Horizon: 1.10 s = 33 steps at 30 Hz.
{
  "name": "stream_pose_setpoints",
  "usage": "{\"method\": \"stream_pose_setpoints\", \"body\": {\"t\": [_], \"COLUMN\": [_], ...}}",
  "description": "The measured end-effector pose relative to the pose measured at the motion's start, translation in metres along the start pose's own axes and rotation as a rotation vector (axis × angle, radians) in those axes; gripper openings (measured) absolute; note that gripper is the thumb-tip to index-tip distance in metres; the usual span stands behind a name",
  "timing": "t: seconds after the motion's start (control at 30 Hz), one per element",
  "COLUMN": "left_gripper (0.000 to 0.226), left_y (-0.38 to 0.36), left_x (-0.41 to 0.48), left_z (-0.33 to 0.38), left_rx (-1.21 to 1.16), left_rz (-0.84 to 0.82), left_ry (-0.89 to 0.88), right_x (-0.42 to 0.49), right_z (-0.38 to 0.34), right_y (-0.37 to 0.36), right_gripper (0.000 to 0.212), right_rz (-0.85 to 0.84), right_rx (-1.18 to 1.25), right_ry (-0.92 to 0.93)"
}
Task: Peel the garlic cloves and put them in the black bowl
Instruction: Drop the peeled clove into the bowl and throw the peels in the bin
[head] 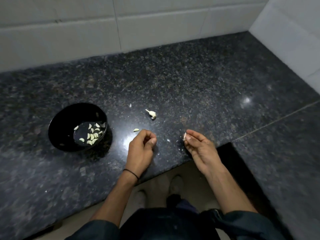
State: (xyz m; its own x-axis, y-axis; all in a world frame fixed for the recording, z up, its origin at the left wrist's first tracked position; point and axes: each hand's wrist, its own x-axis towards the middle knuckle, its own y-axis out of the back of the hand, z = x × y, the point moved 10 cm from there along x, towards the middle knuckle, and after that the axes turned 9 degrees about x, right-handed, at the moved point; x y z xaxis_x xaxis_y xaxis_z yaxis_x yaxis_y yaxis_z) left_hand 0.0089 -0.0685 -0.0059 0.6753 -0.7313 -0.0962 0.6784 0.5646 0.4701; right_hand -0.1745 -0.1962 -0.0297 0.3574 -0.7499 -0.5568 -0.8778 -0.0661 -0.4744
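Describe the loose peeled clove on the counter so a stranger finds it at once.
Find the black bowl on the granite counter. Right of it, just beyond the left hand, lies one peeled clove. It alone lies outside the bowl, smooth and pale, unlike the stemmed scrap farther back.

A single wide camera rides on my head, looking forward and down, close over the counter (199,80). My left hand (141,146) and right hand (199,148) sit mid-frame, the wall (155,28) crosses the top, and my feet (175,184) show below.
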Motion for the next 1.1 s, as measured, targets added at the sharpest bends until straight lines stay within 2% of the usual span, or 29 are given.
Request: {"method": "stream_pose_setpoints", "body": {"t": [0.1,0.23,0.47,0.63,0.77,0.87,1.1], "left_gripper": [0.016,0.019,0.020,0.012,0.007,0.012,0.015], "left_y": [-0.014,-0.046,-0.123,-0.184,-0.249,-0.296,-0.388], "left_x": [-0.005,-0.023,-0.093,-0.153,-0.232,-0.303,-0.479], "left_z": [-0.002,0.007,0.059,0.096,0.126,0.139,0.127], "left_rx": [-0.119,-0.163,-0.073,-0.004,0.027,0.055,0.227], "left_rz": [-0.060,-0.188,-0.454,-0.593,-0.731,-0.862,-1.280], "left_ry": [0.043,0.059,-0.120,-0.249,-0.338,-0.423,-0.533], "right_x": [-0.021,-0.048,-0.104,-0.163,-0.232,-0.289,-0.424], "right_z": [0.007,0.007,-0.007,-0.028,-0.037,-0.027,0.058], "right_y": [0.013,0.040,0.122,0.200,0.291,0.361,0.506], "right_gripper": [0.021,0.023,0.024,0.023,0.022,0.021,0.020], "right_rz": [0.053,0.104,0.229,0.290,0.338,0.397,0.663], "right_rx": [0.091,0.228,0.352,0.466,0.582,0.639,0.877], "right_ry": [-0.001,0.025,0.097,0.207,0.327,0.408,0.514]}}
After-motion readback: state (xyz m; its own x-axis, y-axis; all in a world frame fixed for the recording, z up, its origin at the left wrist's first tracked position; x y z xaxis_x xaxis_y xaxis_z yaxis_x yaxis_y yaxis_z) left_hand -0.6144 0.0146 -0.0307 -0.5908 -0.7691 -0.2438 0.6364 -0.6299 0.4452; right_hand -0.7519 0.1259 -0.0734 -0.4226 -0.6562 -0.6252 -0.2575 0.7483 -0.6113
